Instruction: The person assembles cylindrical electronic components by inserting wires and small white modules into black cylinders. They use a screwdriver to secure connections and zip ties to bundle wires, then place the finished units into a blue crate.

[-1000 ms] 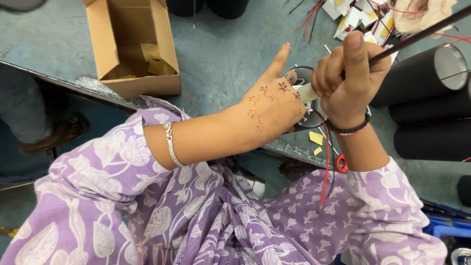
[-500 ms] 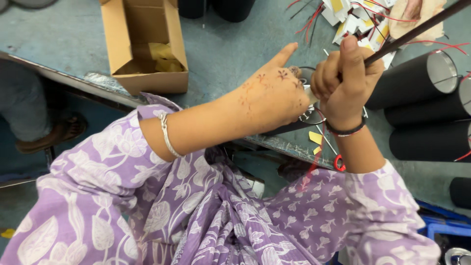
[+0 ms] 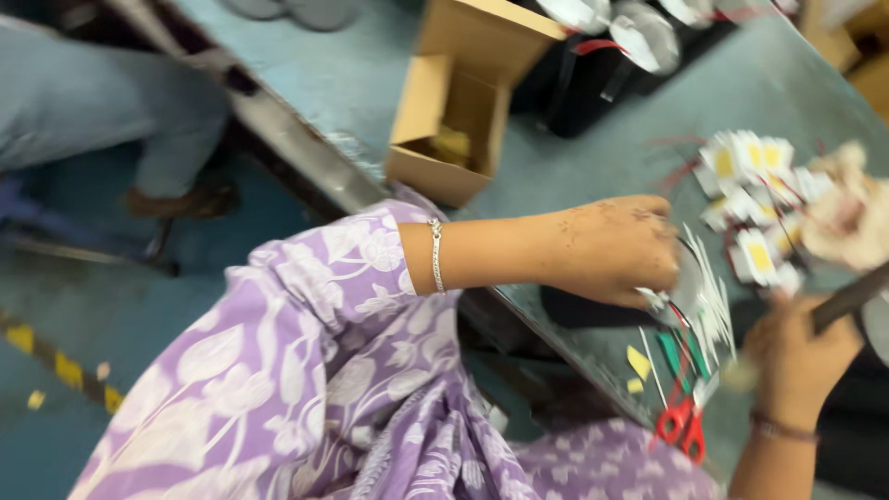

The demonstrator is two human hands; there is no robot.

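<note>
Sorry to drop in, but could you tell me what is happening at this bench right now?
A person in a purple floral top works at a grey-blue table. Their left hand rests fingers-down on small white parts near the table edge. Their right hand grips a dark rod-like tool. Red-handled scissors lie near the edge, an open cardboard box stands further back, and white-and-yellow square pieces are piled to the right. The picture is blurred.

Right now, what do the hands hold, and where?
Right hand grips a dark rod at its lower end. Left hand pinches something small; unclear what.
</note>
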